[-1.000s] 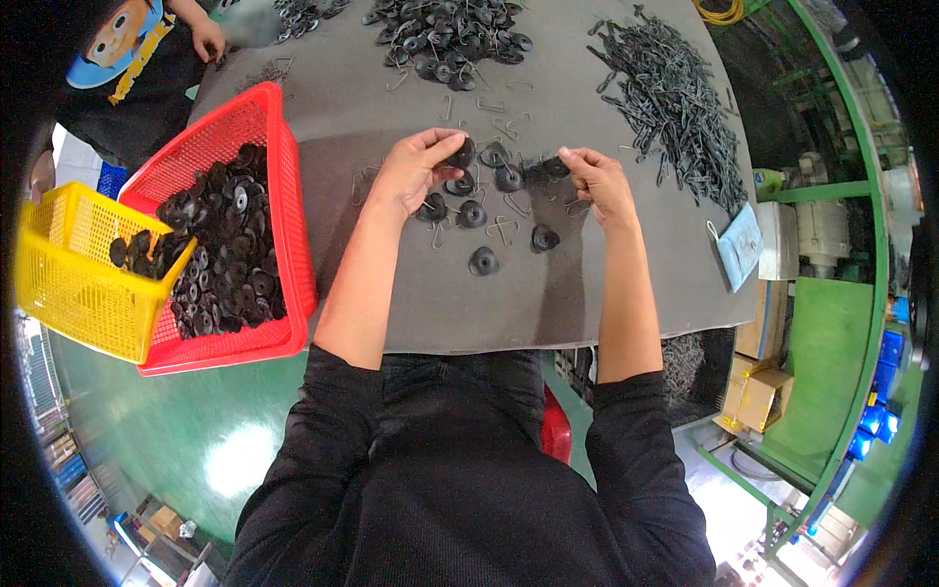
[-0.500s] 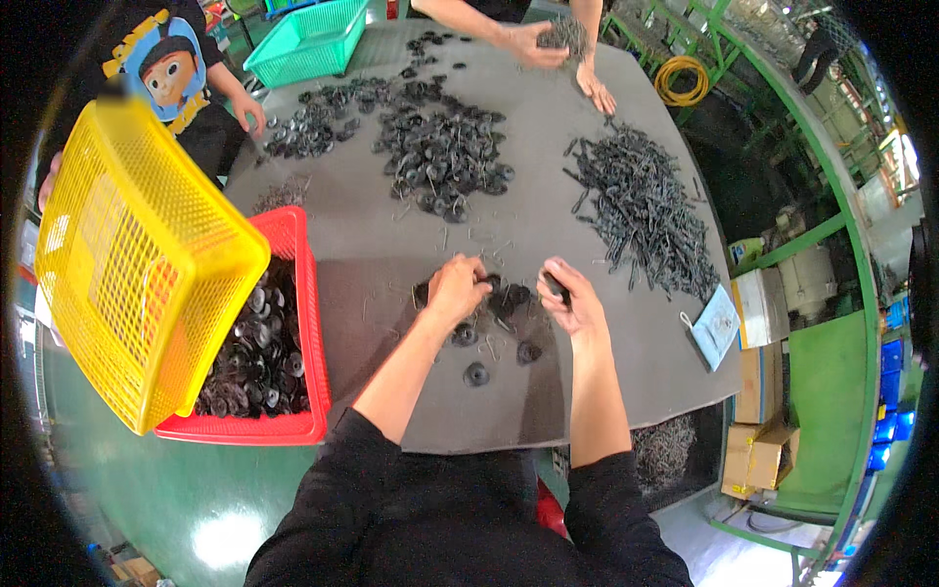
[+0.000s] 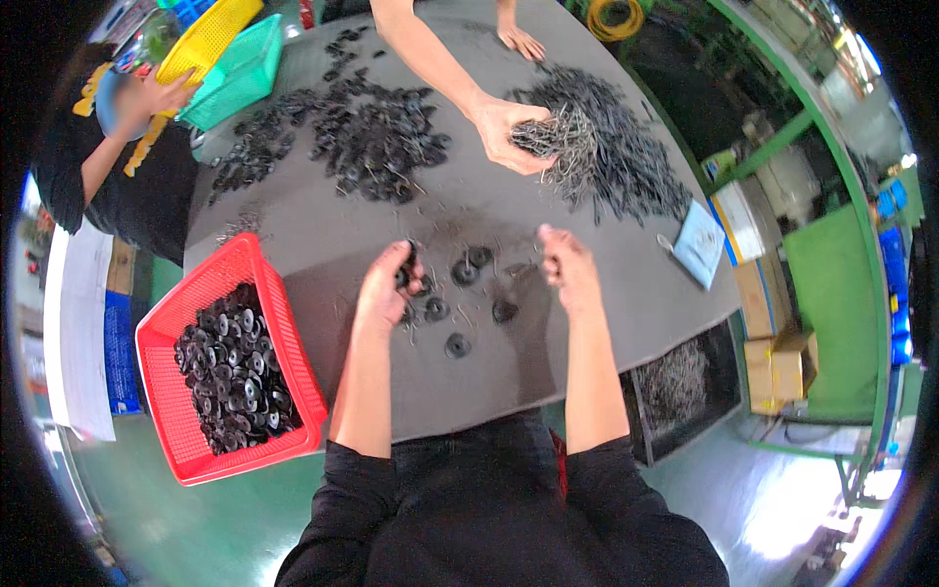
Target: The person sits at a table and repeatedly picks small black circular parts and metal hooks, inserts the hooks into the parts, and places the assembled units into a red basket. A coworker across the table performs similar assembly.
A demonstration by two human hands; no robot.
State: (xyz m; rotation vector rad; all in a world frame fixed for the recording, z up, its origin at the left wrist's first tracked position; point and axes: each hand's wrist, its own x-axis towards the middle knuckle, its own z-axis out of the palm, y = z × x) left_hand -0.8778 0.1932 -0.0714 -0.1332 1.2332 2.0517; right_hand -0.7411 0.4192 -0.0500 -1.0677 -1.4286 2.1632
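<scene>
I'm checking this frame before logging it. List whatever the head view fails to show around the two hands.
- Right hand: fingers curled, so whether it pinches anything is too small to tell.
- Left hand: holds a black disc, mostly hidden by its fingers.
- Red basket: the black discs inside hide its bottom.
- Grey table: near edge hidden by the person's torso.

My one view: head-worn fisheye, left of pair, looking steeply down on grey table (image 3: 587, 323) at close range. Own forearms enter from lower edge; far table side at top. Straight edges bow toward rim.
</scene>
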